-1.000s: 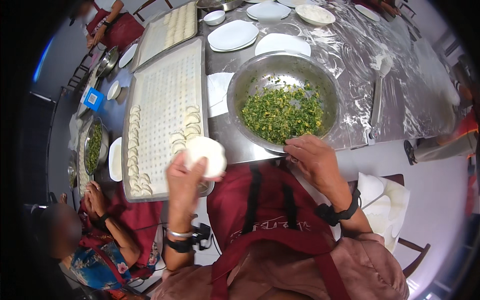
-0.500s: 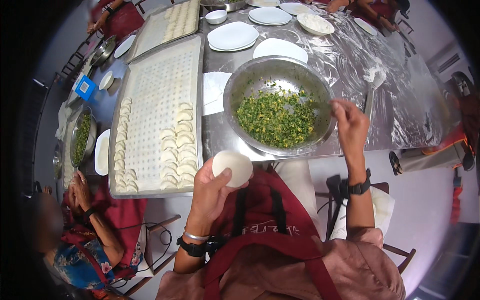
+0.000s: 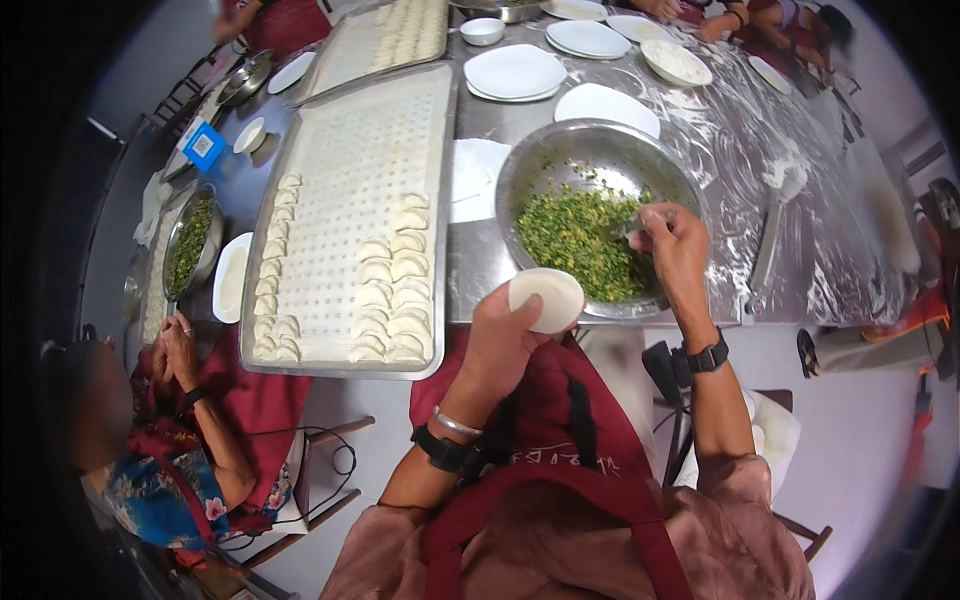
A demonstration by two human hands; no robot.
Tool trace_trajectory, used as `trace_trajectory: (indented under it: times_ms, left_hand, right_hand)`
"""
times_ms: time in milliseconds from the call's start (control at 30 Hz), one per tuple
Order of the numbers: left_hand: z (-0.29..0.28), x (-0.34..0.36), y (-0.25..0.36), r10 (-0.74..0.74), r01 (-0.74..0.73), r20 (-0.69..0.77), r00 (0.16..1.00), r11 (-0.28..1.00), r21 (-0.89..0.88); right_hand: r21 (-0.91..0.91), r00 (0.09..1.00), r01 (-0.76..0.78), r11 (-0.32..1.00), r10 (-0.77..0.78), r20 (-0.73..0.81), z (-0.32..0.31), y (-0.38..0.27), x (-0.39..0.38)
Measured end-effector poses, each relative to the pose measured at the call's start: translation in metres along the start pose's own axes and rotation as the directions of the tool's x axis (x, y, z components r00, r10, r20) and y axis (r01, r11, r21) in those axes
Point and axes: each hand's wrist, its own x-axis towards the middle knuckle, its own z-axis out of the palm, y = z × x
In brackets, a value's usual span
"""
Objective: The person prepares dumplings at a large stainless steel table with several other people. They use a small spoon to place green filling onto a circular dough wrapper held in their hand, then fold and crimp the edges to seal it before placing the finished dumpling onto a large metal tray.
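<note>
In the head view my left hand [image 3: 497,347] grips a pale round dough wrapper [image 3: 553,291], its thumb over it, just below a large steel bowl [image 3: 571,149]. Chopped green and yellow filling [image 3: 566,240] covers the bowl's bottom. My right hand [image 3: 676,247] is over the bowl's right side, closed on a small metal utensil [image 3: 631,228] whose end is partly hidden in the filling. Left of the bowl, a long perforated tray [image 3: 340,170] carries rows of folded dumplings [image 3: 404,320].
A second tray [image 3: 341,72], white plates [image 3: 514,71] and a floury bowl [image 3: 674,62] stand farther back. A rolling tool [image 3: 771,230] lies right on the flour-dusted table [image 3: 820,240]. A seated co-worker [image 3: 200,480] is at left; others work across the table.
My right hand has risen from the bowl's near rim into the filling area with the utensil. My left hand has moved rightward with the wrapper, closer to the bowl. The view has shifted.
</note>
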Motion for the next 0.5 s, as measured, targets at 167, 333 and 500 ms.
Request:
trace_trajectory:
  times_ms: [167, 333, 500]
  left_hand:
    - [0.001, 0.001, 0.000, -0.031, 0.032, 0.012, 0.999, 0.999, -0.014]
    - [0.000, 0.000, -0.002, -0.035, 0.035, 0.000, 0.999, 0.999, -0.017]
    - [0.008, 0.005, -0.001, -0.067, 0.067, -0.010, 0.998, 0.998, 0.001]
  right_hand:
    - [0.216, 0.984, -0.176, 0.960, 0.168, 0.056, 0.002, 0.006, 0.002]
    - [0.248, 0.957, -0.289, 0.925, 0.274, 0.093, 0.004, 0.000, 0.003]
    - [0.420, 0.919, -0.388, 0.820, 0.378, 0.112, -0.002, 0.008, 0.013]
